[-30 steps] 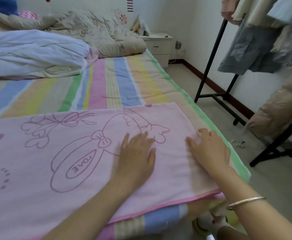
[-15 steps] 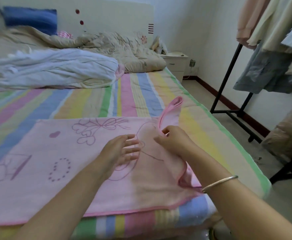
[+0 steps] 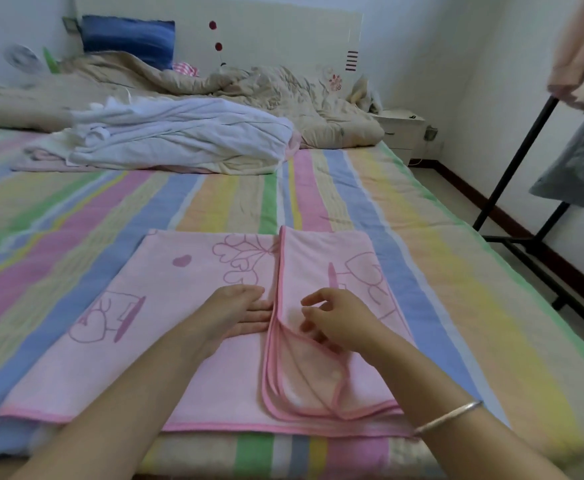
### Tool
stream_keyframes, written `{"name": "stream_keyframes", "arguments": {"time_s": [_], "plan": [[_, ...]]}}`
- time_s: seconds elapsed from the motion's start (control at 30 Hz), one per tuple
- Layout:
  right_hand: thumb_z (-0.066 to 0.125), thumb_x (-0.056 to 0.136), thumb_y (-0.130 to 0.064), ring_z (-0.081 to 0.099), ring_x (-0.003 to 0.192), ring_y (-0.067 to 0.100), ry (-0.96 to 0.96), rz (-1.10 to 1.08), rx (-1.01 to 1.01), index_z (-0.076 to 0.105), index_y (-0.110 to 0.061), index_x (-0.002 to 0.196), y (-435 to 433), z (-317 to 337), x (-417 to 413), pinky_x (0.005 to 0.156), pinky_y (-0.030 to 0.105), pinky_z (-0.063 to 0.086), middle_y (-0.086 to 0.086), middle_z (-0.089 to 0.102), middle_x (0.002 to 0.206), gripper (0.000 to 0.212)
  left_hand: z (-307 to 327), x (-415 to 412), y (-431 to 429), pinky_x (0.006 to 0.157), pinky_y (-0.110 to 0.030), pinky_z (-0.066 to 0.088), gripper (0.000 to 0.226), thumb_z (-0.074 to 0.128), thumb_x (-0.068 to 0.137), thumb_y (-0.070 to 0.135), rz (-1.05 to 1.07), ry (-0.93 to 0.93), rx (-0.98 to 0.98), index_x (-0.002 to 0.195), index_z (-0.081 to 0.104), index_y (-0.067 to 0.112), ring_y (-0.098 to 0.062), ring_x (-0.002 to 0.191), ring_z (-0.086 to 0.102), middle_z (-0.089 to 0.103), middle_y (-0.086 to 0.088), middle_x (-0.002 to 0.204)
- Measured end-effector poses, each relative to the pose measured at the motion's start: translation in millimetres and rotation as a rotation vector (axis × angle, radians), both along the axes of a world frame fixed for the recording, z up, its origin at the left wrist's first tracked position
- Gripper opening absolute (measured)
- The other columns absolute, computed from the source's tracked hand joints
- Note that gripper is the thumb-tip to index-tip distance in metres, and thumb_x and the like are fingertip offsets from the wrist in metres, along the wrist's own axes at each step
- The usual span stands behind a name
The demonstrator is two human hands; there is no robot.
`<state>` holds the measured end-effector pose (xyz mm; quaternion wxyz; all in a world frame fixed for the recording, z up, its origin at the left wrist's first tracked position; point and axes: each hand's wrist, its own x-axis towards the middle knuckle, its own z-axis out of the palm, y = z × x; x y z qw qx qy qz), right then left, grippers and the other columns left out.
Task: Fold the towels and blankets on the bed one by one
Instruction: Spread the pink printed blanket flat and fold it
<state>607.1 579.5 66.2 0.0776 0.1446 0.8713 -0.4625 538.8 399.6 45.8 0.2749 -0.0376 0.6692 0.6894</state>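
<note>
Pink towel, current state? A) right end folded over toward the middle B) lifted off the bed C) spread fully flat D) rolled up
A: the pink towel has its right end doubled over, with the trimmed edge running beside the left hand, which lies flat on it.

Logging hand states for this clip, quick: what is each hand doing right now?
Left hand: open, fingers flat on the pink towel.
Right hand: open, fingers loosely curled over the folded flap, holding nothing.

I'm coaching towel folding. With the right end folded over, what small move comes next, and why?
Probably smooth the folded flap of the pink towel with the right hand: its near corner lies rumpled, and the left hand lies flat beside it.
</note>
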Motion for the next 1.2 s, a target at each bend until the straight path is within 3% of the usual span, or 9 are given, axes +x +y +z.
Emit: {"name": "stream_keyframes", "arguments": {"time_s": [0.1,0.2,0.33,0.57,0.73,0.83,0.97,1.1,1.2], "plan": [[0.050,0.095,-0.044,0.062,0.062,0.013,-0.038,0.060,0.244,0.065,-0.021,0.096,3.7,7.9,9.0,0.070,0.029,0.055,-0.006,0.070,0.071,0.028,-0.2,-1.6,13.4,0.060,-0.021,0.056,0.026,0.063,0.094,0.020,-0.056,0.066,-0.080,0.115,0.062,0.006,-0.015,0.078,0.073,0.074,-0.012,0.098],[0.045,0.099,-0.042,0.053,0.049,0.013,-0.174,0.134,-0.092,0.066,-0.012,0.106,-5.7,18.3,22.8,0.051,0.020,0.046,0.001,0.068,0.071,0.037,-4.3,-2.8,25.9,0.055,-0.021,0.053,0.026,0.068,0.090,0.021,-0.064,0.109,-0.157,0.111,0.065,0.006,-0.014,0.069,0.070,0.074,-0.009,0.089],[0.042,0.102,-0.030,0.059,0.051,0.017,-0.184,0.177,-0.352,0.060,-0.013,0.118,-10.2,14.8,28.7,0.052,0.024,0.052,0.011,0.074,0.085,0.029,-11.8,-4.7,31.2,0.047,-0.021,0.047,0.029,0.073,0.085,0.021,-0.054,0.207,-0.288,0.109,0.064,0.007,-0.015,0.062,0.065,0.069,-0.007,0.079],[0.046,0.093,-0.014,0.066,0.065,0.014,0.160,0.010,0.024,0.065,-0.027,0.100,-2.6,-1.9,17.5,0.061,0.032,0.056,-0.007,0.070,0.080,0.024,-8.9,-4.1,18.3,0.052,-0.030,0.054,0.016,0.064,0.090,0.012,0.027,0.228,-0.291,0.105,0.060,0.008,-0.020,0.064,0.067,0.071,-0.012,0.088],[0.051,0.093,-0.019,0.050,0.109,0.007,0.360,0.188,0.377,0.063,-0.031,0.112,-31.6,-13.5,-0.2,0.087,0.027,0.044,-0.014,0.059,0.115,0.025,-8.4,-18.5,-38.5,0.062,-0.038,0.059,0.015,0.060,0.090,0.012,0.207,0.331,-0.410,0.104,0.059,0.014,-0.023,0.071,0.072,0.070,-0.010,0.092],[0.052,0.092,-0.022,0.038,0.130,0.016,0.459,0.334,0.515,0.059,-0.026,0.126,-59.1,-25.8,-6.7,0.106,0.029,0.033,-0.005,0.051,0.137,0.035,-7.8,-33.7,-84.7,0.084,-0.037,0.054,0.022,0.058,0.088,0.021,0.238,0.505,-0.805,0.110,0.061,0.022,-0.022,0.095,0.066,0.069,0.002,0.103],[0.037,0.085,-0.040,0.040,0.136,0.033,0.496,0.400,0.692,0.059,-0.022,0.127,-85.9,-45.0,-13.4,0.114,0.049,0.028,0.009,0.050,0.143,0.051,-13.6,-46.9,-138.0,0.098,-0.040,0.041,0.046,0.065,0.086,0.028,0.280,0.590,-1.209,0.129,0.053,0.017,-0.034,0.125,0.043,0.055,-0.011,0.131],[0.028,0.085,-0.044,0.037,0.138,0.035,0.444,0.415,0.728,0.055,-0.020,0.130,-94.8,-51.6,-15.6,0.114,0.051,0.025,0.010,0.046,0.145,0.058,-16.5,-51.9,-168.5,0.093,-0.041,0.043,0.088,0.074,0.071,0.062,0.172,0.395,-1.344,0.137,0.042,0.012,-0.035,0.125,0.046,0.050,-0.014,0.136],[0.025,0.085,-0.046,0.029,0.143,0.029,0.467,0.399,0.695,0.050,-0.022,0.137,-92.8,-50.1,-15.6,0.117,0.041,0.016,0.006,0.038,0.151,0.062,-5.5,-56.5,-173.3,0.069,-0.032,0.044,0.072,0.075,0.067,0.066,0.087,0.308,-1.330,0.105,0.056,0.007,-0.031,0.096,0.059,0.062,-0.014,0.118]]}}
